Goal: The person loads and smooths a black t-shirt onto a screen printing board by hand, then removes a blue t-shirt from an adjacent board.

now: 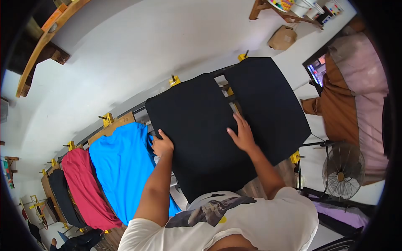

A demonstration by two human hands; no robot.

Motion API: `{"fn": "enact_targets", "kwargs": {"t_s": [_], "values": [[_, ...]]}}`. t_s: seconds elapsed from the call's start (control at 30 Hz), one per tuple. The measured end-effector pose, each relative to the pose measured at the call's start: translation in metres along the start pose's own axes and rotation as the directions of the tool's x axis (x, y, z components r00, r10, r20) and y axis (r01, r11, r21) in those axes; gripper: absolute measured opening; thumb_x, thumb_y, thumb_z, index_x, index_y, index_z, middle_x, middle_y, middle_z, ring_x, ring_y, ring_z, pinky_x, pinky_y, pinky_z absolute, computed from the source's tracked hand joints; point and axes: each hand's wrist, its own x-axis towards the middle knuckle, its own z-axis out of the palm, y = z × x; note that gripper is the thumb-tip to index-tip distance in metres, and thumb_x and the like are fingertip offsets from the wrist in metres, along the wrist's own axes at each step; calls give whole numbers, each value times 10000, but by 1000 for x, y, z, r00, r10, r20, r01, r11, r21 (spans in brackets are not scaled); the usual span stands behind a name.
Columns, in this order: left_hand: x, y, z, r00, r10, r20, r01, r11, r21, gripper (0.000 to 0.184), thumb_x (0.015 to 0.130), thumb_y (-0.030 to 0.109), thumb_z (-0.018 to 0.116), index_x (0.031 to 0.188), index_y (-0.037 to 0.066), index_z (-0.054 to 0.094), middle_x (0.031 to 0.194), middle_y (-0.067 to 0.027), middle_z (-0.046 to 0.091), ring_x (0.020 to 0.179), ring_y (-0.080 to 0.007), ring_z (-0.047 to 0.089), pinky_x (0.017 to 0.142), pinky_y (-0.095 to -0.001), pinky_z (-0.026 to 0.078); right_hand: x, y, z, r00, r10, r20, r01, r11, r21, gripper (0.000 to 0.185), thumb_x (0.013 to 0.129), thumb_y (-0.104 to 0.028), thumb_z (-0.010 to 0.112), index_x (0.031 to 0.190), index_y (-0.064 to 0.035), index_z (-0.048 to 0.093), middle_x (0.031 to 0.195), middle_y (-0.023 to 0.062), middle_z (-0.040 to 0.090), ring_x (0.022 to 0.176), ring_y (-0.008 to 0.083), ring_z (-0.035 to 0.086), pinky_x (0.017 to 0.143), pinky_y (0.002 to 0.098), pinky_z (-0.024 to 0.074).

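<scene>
A black cloth (197, 125) is stretched flat over a board in front of me. My left hand (162, 144) is at its left edge, thumb on the cloth and the other fingers curled over the side, partly hidden. Near the cloth's right edge, my right hand (243, 133) lies with its fingers spread and nothing in it. To the right is a second board covered in black cloth (268, 108), with a narrow gap between the two. Just left of my left hand, a bright blue cloth (121, 167) drapes loosely over another board.
Further left are a red cloth (86, 184) and a dark cloth (63, 196) on boards. Yellow clamps (108, 119) line the back rail. A standing fan (343, 171) is at the right, near brown and pink fabric (339, 104). A shelf (293, 16) holds tubs above.
</scene>
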Motion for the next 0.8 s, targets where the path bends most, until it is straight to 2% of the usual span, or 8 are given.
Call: {"fn": "enact_targets", "kwargs": {"t_s": [0.13, 0.27, 0.33, 0.43, 0.47, 0.53, 0.63, 0.8], "values": [[-6, 1, -7, 1000, -18, 6, 18, 999, -29, 811, 1038, 711, 344, 1371, 23, 615, 1411, -203, 633, 1333, -427, 548, 1097, -589, 420, -123, 0, -24, 981, 185, -63, -185, 983, 3, 645, 1010, -312, 706, 1516, 15, 475, 1603, 239, 444, 1455, 428, 457, 1221, 499, 345], [1, -12, 11, 993, 4, -117, -23, 987, -160, 764, 1020, 683, 459, 1425, 41, 548, 1433, -204, 563, 1322, -425, 533, 1062, -604, 439, -152, -38, -127, 878, 209, -430, -194, 978, 80, 593, 1028, -271, 685, 1510, 11, 485, 1567, 213, 486, 1446, 359, 482, 1193, 458, 377], [-14, -27, 6, 972, 70, -225, -119, 970, -212, 718, 1013, 636, 519, 1427, 50, 540, 1434, -199, 544, 1307, -424, 536, 1054, -606, 441, -149, -59, -200, 714, 213, -667, -230, 971, 64, 519, 1034, -193, 665, 1495, -14, 511, 1470, 166, 557, 1318, 259, 572, 1137, 405, 431], [-43, -34, -4, 909, 236, -344, -320, 923, -214, 664, 982, 536, 633, 1435, 62, 522, 1449, -196, 504, 1306, -428, 521, 1052, -604, 434, -155, -130, -313, 275, -165, -947, 207, 972, -109, 454, 1041, -135, 633, 1451, 12, 508, 1362, 176, 617, 1217, 272, 632, 1004, 403, 550], [-61, -46, -9, 879, 334, -340, -408, 897, -172, 661, 958, 483, 686, 1440, 66, 511, 1464, -199, 485, 1320, -433, 503, 1058, -600, 424, -168, -150, -357, 163, -453, -877, 442, 828, -346, 506, 1087, -307, 530, 1458, 34, 485, 1381, 216, 600, 1235, 307, 627, 1063, 462, 517], [-104, -69, -18, 856, 431, -285, -481, 866, -135, 705, 904, 402, 772, 1457, 70, 486, 1482, -237, 444, 1370, -456, 440, 1105, -594, 381, -191, -235, -394, 95, -552, -828, 447, 767, -460, 462, 1114, -352, 456, 1403, -3, 544, 1348, 211, 616, 1197, 295, 643, 1035, 449, 535], [-164, -111, -19, 781, 560, -275, -600, 796, -81, 734, 904, 409, 770, 1475, 55, 475, 1489, -273, 425, 1397, -476, 411, 1145, -590, 342, -209, -313, -414, -343, -739, -580, 725, 184, -664, 650, 1022, -565, 545, 1547, -185, 491, 1635, 59, 433, 1477, 282, 410, 1159, 468, 316], [-238, -168, -1, 753, 615, -234, -629, 777, 17, 708, 963, 445, 687, 1489, 26, 466, 1543, -300, 387, 1424, -487, 389, 1187, -573, 294, -200, -237, -448, -332, -661, -673, 801, 179, -571, 634, 1026, -555, 542, 1535, -180, 500, 1622, 65, 445, 1461, 286, 423, 1153, 468, 327]]}}
